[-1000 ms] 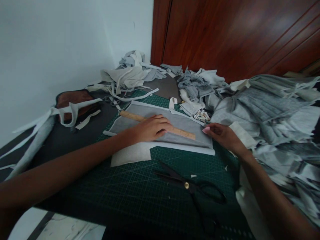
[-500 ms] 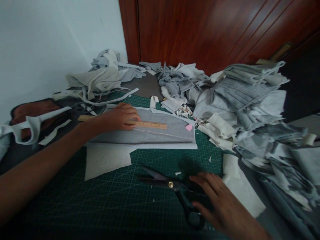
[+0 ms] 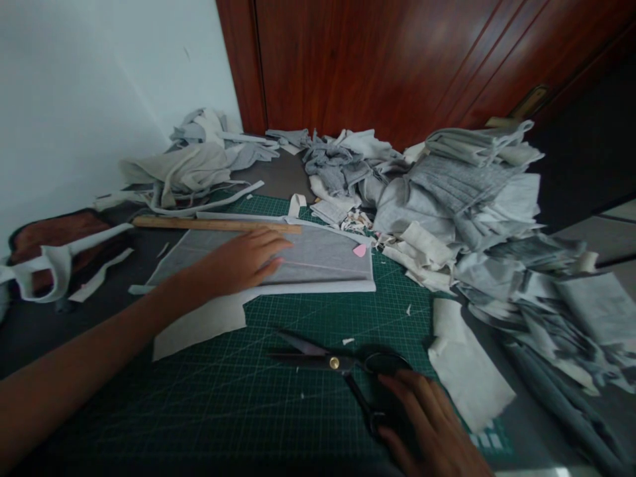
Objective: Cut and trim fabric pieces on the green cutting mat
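A grey fabric piece (image 3: 318,255) with pale folded edges lies on the green cutting mat (image 3: 278,404), and a thin line runs along it. My left hand (image 3: 243,260) rests over this fabric, open, with its fingers stretched to the right. Just beyond those fingers, a wooden ruler (image 3: 209,225) lies across the fabric's far edge. Black scissors (image 3: 318,358) lie on the mat with blades apart, pointing left. Beside their handle loops is my right hand (image 3: 427,417), thumb and fingers apart; whether it touches the loops is hard to tell. A pink piece of chalk (image 3: 359,250) sits on the fabric's right end.
Piles of grey and cream cloth (image 3: 447,192) line the back and right side. More cloth (image 3: 183,165) is heaped at the back left. A cream scrap (image 3: 472,371) lies right of the scissors, another (image 3: 199,324) below the fabric. Behind stands a wooden door (image 3: 358,66).
My left hand has let go of the ruler, which now lies farther back and left. That hand has come nearer over the fabric. My right hand has shifted slightly down beside the scissors.
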`<state>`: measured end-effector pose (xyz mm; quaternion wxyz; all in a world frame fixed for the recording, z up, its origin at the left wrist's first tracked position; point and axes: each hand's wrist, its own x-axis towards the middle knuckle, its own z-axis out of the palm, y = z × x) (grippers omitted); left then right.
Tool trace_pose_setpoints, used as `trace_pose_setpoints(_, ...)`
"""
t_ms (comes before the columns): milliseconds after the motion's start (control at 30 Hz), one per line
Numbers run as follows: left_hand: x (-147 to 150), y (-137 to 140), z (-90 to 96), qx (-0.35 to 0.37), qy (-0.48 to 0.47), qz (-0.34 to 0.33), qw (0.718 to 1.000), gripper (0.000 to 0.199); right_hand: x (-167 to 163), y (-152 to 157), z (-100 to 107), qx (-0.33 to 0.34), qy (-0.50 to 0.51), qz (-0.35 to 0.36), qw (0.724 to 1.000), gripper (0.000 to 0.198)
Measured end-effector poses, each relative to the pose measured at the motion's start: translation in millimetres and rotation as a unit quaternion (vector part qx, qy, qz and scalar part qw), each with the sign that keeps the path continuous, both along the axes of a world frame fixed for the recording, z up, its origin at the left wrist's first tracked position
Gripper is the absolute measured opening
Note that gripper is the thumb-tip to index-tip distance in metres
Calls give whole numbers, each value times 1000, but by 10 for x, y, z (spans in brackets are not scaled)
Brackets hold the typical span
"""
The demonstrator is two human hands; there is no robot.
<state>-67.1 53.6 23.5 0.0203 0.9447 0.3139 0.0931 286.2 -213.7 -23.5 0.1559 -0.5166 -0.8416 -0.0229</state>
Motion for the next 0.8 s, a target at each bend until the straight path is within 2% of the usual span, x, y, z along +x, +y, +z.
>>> trace_pose_setpoints(133,269,-158,-165,-49,-38,-72,995,36,-19,97,83,-31,-9,-18,999,55)
trace_pose_setpoints(233,326,-136,-247,-76,-48,-96,991,36,-71,200,141,-76,-39,6,996,53)
trace_pose_setpoints(333,335,-86,-238,-116,-49,-123,984,33,-128,356,278,-163,-67,20,984,43)
trace_pose_setpoints(467,303,-100,-131,-154,-42,-143,977,30,-84,539,565,-257,-98,41,961,29)
trace_pose_setpoints(533,228,-147,-64,-164,-28,-147,975,28,16,560,690,-316,-78,37,945,32)
trace_pose_setpoints(633,42,-284,37,-159,2,-147,976,26,257,498,801,-372,-32,17,928,36)
trace_pose_setpoints(733,-105,-527,107,-126,19,-125,984,19,598,367,810,-410,15,-20,912,29)
trace_pose_setpoints(800,-91,-727,103,-99,9,-99,990,13,868,252,746,-433,79,-36,897,21)
